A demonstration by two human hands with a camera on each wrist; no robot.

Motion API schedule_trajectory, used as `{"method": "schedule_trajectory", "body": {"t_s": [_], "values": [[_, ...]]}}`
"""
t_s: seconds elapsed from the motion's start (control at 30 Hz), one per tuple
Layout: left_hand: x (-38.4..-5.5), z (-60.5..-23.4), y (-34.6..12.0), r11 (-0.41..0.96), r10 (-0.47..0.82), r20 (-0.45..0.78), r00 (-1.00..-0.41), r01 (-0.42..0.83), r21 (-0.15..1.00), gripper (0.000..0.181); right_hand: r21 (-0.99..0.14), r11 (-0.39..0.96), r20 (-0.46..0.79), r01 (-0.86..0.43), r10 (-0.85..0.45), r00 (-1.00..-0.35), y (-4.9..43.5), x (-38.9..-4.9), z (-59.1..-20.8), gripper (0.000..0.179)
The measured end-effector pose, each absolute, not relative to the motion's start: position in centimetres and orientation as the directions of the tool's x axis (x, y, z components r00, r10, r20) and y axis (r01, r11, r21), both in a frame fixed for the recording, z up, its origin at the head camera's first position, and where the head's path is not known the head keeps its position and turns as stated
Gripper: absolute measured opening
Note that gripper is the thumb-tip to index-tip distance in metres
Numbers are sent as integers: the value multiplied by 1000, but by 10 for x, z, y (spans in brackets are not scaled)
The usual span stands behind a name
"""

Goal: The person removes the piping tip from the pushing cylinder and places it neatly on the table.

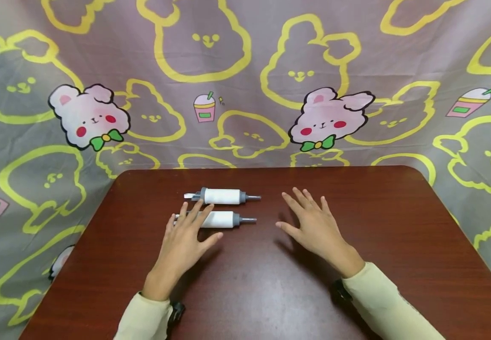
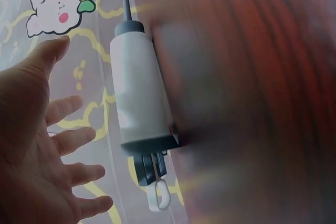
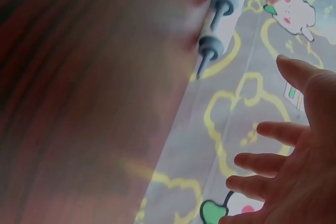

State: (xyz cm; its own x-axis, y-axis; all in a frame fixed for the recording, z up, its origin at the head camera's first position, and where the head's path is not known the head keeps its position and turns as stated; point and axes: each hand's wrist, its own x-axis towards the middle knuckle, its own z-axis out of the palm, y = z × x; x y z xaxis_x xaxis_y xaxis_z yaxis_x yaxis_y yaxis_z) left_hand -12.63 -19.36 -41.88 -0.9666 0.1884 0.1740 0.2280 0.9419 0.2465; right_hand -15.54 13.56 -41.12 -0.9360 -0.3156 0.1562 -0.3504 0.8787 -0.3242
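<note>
Two white tube-shaped tools with grey end caps lie side by side on the table, each with a thin grey tip pointing right. The far tube point(image 1: 222, 196) shows a grey lever part and a white loop at its left end. My left hand point(image 1: 185, 243), fingers spread, is over the left end of the near tube point(image 1: 219, 219) and partly hides it. In the left wrist view, a gap separates that hand from the white tube point(image 2: 139, 87). My right hand point(image 1: 315, 229) hovers right of both tips with fingers spread, holding nothing.
The dark reddish-brown wooden table point(image 1: 271, 293) has rounded far corners. Behind it and along both sides hangs a grey-pink cloth point(image 1: 245, 94) printed with yellow outlines and white bunny faces. Dark straps sit at both cream sleeves point(image 1: 385, 293).
</note>
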Motion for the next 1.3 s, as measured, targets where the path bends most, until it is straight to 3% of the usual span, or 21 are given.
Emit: {"method": "schedule_trajectory", "body": {"t_s": [0.7, 1.03, 1.3], "values": [[-138, -420, -219, 913, 206, 207, -956, 264, 310, 74, -437, 788, 142, -432, -414, -899, 81, -166, -417, 72], [-149, -418, -232, 910, 241, 181, -954, 287, 299, 72, -560, 732, 63, -387, -428, -902, 69, -173, -418, 66], [-158, -421, -240, 890, 249, 139, -958, 283, 357, 68, -608, 699, 48, -377, -442, -896, 61, -182, -423, 64]]}}
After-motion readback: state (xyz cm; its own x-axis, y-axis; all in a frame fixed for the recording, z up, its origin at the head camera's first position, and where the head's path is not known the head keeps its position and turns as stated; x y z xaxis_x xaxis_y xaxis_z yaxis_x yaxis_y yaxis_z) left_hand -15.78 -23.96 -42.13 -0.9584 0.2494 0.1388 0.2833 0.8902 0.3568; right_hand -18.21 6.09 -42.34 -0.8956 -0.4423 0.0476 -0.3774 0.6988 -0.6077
